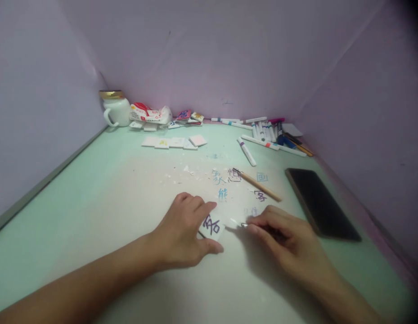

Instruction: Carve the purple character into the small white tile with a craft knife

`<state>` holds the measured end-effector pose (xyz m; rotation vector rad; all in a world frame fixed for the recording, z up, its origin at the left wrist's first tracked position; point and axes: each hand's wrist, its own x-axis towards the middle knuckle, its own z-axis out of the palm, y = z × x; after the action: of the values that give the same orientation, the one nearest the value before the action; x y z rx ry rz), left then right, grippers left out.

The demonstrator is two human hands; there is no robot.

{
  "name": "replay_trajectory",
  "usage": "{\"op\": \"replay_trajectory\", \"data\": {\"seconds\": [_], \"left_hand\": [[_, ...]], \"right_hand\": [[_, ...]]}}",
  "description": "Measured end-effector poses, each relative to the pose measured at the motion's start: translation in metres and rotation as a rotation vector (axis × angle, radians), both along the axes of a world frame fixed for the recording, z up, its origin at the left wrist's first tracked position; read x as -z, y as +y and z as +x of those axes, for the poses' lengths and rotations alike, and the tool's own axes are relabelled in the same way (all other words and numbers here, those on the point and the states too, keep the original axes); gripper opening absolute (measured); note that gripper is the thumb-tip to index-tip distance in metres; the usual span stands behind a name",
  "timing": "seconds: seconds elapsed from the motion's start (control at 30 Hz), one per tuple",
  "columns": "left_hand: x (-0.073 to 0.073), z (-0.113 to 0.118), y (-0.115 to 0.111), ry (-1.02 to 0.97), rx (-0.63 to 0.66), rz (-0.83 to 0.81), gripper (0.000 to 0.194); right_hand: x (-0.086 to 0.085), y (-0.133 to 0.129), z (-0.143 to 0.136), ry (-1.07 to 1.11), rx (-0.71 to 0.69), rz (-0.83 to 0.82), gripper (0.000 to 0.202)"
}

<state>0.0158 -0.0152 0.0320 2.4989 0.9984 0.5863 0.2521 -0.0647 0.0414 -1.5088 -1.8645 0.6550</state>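
Observation:
My left hand (186, 231) lies on the table with thumb and forefinger spanning the edges of a small white square tile (217, 230). A purple handwritten character covers the tile's middle, and its left part is hidden by the hand. Just to the right, my right hand (279, 234) pinches a craft knife (244, 224). Its thin blade points left at the tile, with a small visible gap between them. Most of the knife's handle is hidden in the fingers.
Beyond the hands are handwritten characters (222, 194), white scraps (186, 169) and a pencil-like wooden stick (262, 186). A dark phone (321, 202) lies right. Further back are white tiles (171, 142), markers (246, 152), a wipes-like packet (151, 113) and a white mug (119, 111).

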Motion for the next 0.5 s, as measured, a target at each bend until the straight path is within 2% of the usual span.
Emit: {"op": "replay_trajectory", "data": {"seconds": [0.2, 0.33, 0.5], "left_hand": [[-0.004, -0.005, -0.001, -0.043, -0.027, 0.101, 0.060], [-0.003, -0.007, -0.001, -0.017, 0.080, 0.078, 0.053], [-0.001, -0.006, -0.002, -0.015, 0.088, 0.059, 0.049]], "right_hand": [[0.005, -0.003, -0.006, -0.026, 0.102, 0.054, 0.017], [0.006, -0.006, -0.010, -0.055, 0.085, 0.092, 0.019], [0.010, -0.007, -0.012, -0.099, 0.067, 0.090, 0.022]]}}
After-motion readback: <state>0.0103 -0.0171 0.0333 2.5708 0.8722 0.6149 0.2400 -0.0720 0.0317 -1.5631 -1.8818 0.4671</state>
